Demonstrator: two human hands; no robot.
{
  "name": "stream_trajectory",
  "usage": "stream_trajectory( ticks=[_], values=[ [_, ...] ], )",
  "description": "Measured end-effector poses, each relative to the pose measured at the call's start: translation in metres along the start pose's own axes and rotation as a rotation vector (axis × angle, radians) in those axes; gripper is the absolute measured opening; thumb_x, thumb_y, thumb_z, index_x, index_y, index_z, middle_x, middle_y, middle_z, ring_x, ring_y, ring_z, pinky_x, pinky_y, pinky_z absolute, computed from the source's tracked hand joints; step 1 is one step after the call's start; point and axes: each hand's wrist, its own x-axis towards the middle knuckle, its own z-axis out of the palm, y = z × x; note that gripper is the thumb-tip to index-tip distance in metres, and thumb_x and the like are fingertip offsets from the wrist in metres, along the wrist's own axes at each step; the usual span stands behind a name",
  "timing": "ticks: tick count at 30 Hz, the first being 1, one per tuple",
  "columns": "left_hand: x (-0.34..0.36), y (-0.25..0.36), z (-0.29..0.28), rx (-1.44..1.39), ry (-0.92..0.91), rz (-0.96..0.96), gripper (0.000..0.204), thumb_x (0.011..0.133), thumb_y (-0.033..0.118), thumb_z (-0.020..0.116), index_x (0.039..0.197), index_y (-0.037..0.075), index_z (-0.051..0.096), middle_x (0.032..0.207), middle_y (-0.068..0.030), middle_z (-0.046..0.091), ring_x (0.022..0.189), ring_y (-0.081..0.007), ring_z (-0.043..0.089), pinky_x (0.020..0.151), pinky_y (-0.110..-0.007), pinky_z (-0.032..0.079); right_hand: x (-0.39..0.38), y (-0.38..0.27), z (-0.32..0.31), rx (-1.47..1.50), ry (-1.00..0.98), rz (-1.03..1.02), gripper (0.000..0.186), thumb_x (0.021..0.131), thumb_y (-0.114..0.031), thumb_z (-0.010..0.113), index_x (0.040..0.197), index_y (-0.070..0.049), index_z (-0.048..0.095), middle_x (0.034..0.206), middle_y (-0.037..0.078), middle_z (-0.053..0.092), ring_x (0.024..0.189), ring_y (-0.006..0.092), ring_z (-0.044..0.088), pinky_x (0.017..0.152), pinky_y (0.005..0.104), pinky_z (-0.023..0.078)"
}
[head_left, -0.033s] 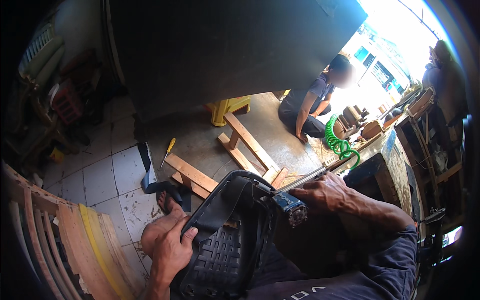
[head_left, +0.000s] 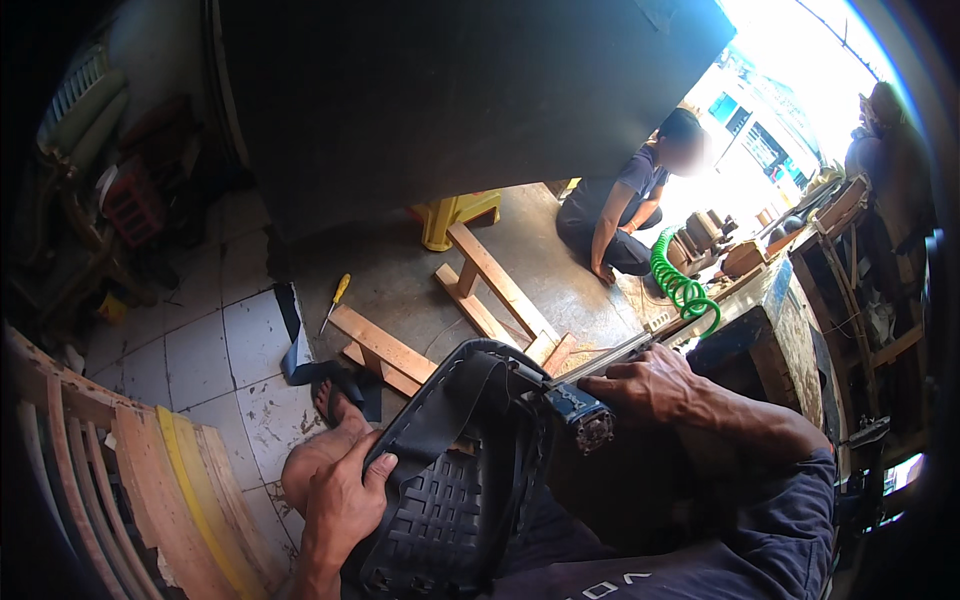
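Head view: nothing visibly shifts from a moment ago, so the work looks steady. The left hand (head_left: pixel 345 497) clamps a black, grid-ribbed plastic shell (head_left: pixel 440 515) lying between the hands; the right hand (head_left: pixel 648 387) grips a blue-and-silver metal tool (head_left: pixel 578 408).

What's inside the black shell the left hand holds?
In the black shell, a raised grid pattern shows. A black flap, held by the left hand, covers part of it; anything beneath is hidden.

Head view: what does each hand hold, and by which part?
Left hand: black plastic seat base, by its left rim. Right hand: blue staple gun, by its handle.
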Motion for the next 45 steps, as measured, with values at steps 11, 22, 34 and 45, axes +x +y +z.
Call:
stream_trajectory(
  ticks=[11,22,34,45],
  values=[
    [0.005,0.010,-0.004,-0.022,-0.042,-0.097,0.040,0.101,0.027,0.069,0.133,0.003,0.068,0.119,-0.0234,0.074,0.112,-0.0440,0.070,0.096,-0.046,0.054,0.006,-0.014,-0.006,-0.106,-0.158,0.027,0.048,0.090,-0.030,0.069,0.135,-0.016,0.060,0.089,0.011,0.070,0.074,0.0321,0.075,0.051,0.0466,0.055],
    [0.006,0.011,-0.001,-0.048,-0.029,-0.017,0.037,0.101,0.027,0.068,0.129,0.001,0.070,0.117,-0.0227,0.074,0.108,-0.0448,0.070,0.093,-0.046,0.054,0.030,-0.036,0.002,-0.212,-0.451,0.176,0.048,0.103,-0.021,0.053,0.151,-0.014,0.047,0.116,0.020,0.071,0.098,0.0355,0.077,0.072,0.0472,0.064],
    [0.009,0.000,0.010,0.070,0.066,0.056,0.035,0.102,0.031,0.066,0.129,0.009,0.072,0.097,-0.0225,0.075,0.093,-0.0444,0.071,0.086,-0.049,0.053,0.016,-0.017,0.016,-0.148,-0.158,0.081,0.034,0.096,-0.020,0.062,0.129,-0.013,0.063,0.085,0.013,0.075,0.078,0.0297,0.078,0.062,0.0475,0.060],
    [0.014,0.040,0.017,0.016,0.277,0.296,0.045,0.100,0.029,0.070,0.131,-0.002,0.063,0.138,-0.0236,0.060,0.136,-0.0456,0.052,0.111,-0.051,0.045,-0.152,0.040,-0.006,1.243,1.598,0.366,0.024,0.100,-0.006,0.064,0.123,-0.003,0.063,0.080,0.001,0.056,0.071,0.0162,0.060,0.074,0.0358,0.054]
  ],
)
